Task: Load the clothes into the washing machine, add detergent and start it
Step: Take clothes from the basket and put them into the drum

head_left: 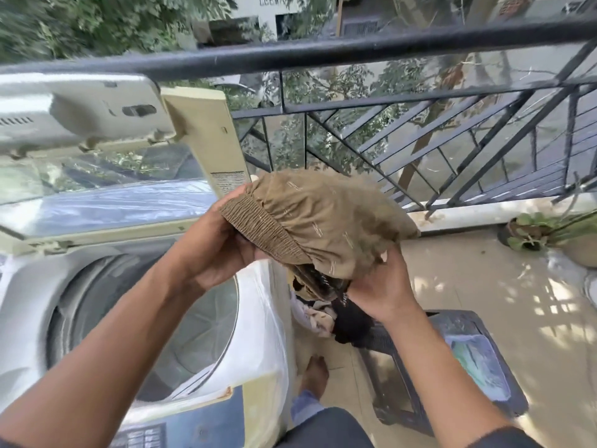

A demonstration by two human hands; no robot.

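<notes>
Balcony, railing (323, 50) behind | washing machine (97, 286) lid raised | left hand (219, 250) and right hand (381, 286): each grip closed on brown garment (323, 215), held right of drum opening (181, 328)

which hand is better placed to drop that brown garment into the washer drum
Left, probably. The left hand grips the brown garment by its waistband directly above the open drum; the right hand holds it out over the stool.
</notes>
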